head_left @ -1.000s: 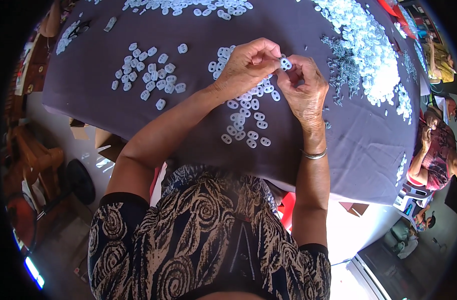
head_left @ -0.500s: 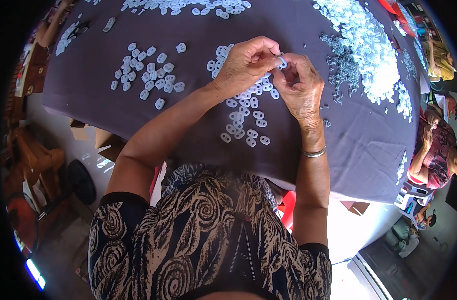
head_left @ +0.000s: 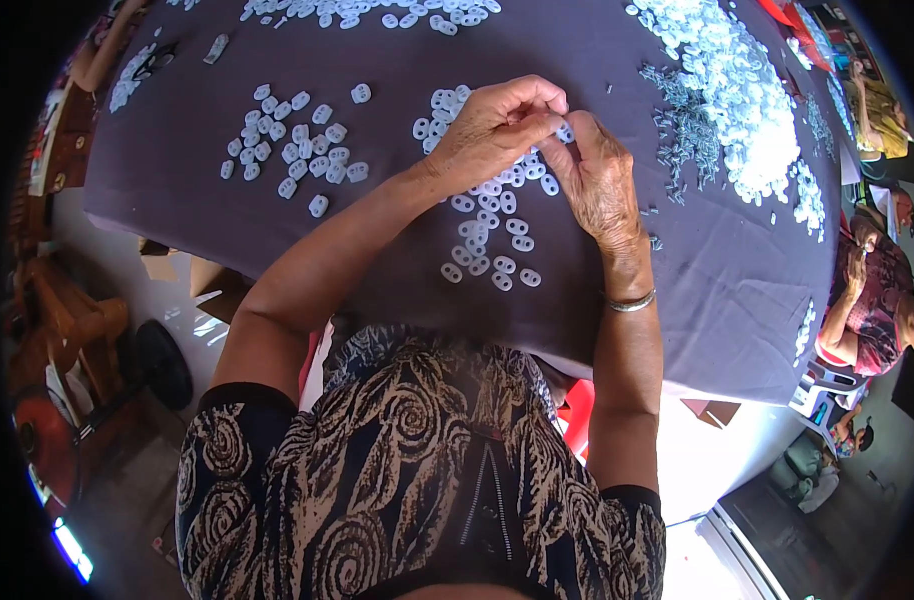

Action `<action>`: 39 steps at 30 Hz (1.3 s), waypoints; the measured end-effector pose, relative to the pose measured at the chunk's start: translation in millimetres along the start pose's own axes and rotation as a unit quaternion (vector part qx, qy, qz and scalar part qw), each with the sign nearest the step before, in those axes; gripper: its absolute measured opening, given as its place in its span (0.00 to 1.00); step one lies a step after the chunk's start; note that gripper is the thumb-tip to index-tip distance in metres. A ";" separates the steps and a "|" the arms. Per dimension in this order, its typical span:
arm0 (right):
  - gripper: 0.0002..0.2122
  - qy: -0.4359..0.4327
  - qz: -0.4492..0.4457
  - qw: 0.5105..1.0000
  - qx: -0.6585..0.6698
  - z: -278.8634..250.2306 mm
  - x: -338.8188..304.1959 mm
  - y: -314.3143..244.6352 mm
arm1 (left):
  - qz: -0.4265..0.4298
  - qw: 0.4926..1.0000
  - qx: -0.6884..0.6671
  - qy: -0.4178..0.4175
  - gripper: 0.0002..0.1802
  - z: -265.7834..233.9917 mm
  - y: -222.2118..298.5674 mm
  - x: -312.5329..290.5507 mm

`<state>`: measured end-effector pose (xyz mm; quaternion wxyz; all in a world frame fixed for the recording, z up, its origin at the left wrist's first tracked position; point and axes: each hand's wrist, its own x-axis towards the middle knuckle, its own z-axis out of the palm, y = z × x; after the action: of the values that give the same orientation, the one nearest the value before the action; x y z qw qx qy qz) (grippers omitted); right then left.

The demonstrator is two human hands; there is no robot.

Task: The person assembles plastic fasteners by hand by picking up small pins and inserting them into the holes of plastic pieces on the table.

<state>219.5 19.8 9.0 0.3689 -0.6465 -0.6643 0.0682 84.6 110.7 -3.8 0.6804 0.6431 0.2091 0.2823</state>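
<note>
Over the dark tablecloth (head_left: 407, 285), my left hand (head_left: 497, 125) pinches a small whitish oval plastic piece with two holes (head_left: 565, 133) between thumb and fingers. My right hand (head_left: 602, 180) meets it from the other side, its thumb and forefinger bent closed at the piece's edge. Whether a tiny metal part sits between those fingers is hidden. Below and beside the hands lie loose two-hole plastic pieces (head_left: 502, 265), partly covered by my left hand. To the left is a scattered group of similar but thicker-looking pieces (head_left: 320, 145).
At the right lie a heap of small dark metal pins (head_left: 689, 140) and a big pile of white plastic pieces (head_left: 747, 110). More pieces (head_left: 367, 8) line the far side. Another person (head_left: 872, 290) sits at the right, with cardboard boxes (head_left: 217, 285) beneath the table's left edge.
My right hand has shifted slightly left and its fingers have drawn in closer around the piece. My left hand has barely moved.
</note>
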 end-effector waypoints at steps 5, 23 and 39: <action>0.11 -0.016 0.017 1.000 0.015 -0.6 0.3 -4.8 | 0.048 0.999 0.023 0.006 0.08 0.5 -1.5 -0.8; 0.11 -0.038 0.047 0.998 0.024 -1.9 -1.5 -11.0 | 0.053 0.998 0.015 -0.043 0.06 -8.7 5.4 1.8; 0.14 -0.024 0.056 0.997 0.054 3.8 -6.6 -11.1 | -0.010 0.969 -0.190 -0.158 0.10 -21.1 -0.7 7.6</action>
<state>207.6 13.5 9.9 0.3827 -0.6598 -0.6313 0.1401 76.8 131.7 -5.6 0.8173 0.5365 0.0476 0.2049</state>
